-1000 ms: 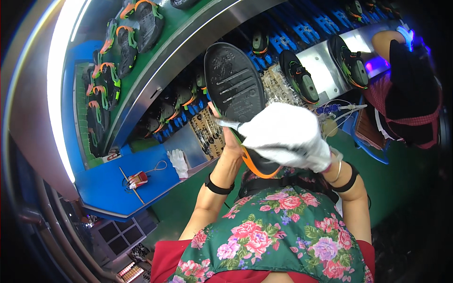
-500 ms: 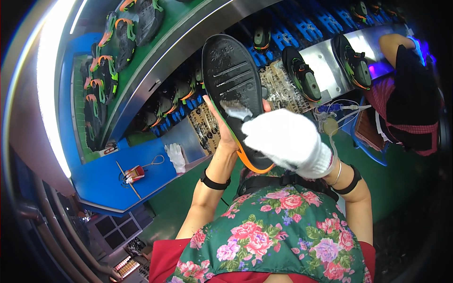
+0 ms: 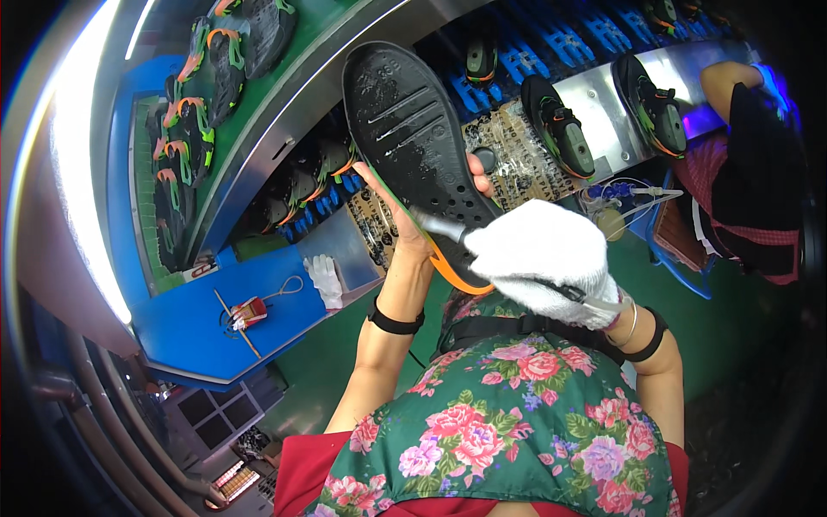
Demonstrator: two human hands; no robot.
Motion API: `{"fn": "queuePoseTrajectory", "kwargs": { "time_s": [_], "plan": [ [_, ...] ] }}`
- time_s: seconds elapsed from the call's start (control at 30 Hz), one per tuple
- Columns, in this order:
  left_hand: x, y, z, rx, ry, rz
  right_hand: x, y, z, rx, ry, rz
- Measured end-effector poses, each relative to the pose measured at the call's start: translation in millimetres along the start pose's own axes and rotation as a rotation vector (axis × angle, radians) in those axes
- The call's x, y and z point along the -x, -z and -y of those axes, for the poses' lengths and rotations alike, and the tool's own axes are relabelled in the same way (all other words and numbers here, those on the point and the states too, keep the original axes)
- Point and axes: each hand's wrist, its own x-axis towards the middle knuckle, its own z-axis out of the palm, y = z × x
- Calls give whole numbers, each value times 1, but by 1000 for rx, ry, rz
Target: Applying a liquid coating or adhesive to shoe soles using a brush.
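A black shoe sole (image 3: 405, 129) with an orange-edged heel lies face up in my bare left hand (image 3: 401, 226). That hand wraps beneath it, with fingertips showing at both edges. Its inner face has ribs near the toe, small holes toward the heel and wet shine. My right hand (image 3: 544, 258), in a white knit glove, is closed around a brush (image 3: 441, 227). The pale bristles touch the sole near its heel end, by the left edge. A thin tube runs along the glove's wrist; the brush handle is mostly hidden.
Black shoes (image 3: 558, 138) stand on the metal-edged line ahead, beside blue holders (image 3: 564, 47). More shoe parts (image 3: 226, 77) lie on a green shelf at left. A blue table (image 3: 177, 336) carries a small red container (image 3: 250, 313) and a white glove (image 3: 324, 281). A co-worker's arm (image 3: 728, 86) is at right.
The brush has moved down the sole from its middle toward the heel. The sole has shifted slightly up and left, and my right hand has turned a little.
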Motion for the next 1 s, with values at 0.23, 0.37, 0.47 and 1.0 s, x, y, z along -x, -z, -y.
{"fn": "queuePoseTrajectory", "kwargs": {
  "time_s": [0.23, 0.37, 0.47, 1.0],
  "plan": [
    [-6, -3, -6, -3, -20, -21, 3, 3, 0, 65, 91, 130],
    [-12, -4, -11, -108, -75, 33, 5, 5, 0, 166, 98, 95],
    [-16, -4, -13, -130, -90, 98, 6, 6, -1, 60, 63, 153],
    [-32, 2, -30, -260, -151, 172, 4, 14, -8, 23, 38, 119]
  ]
}}
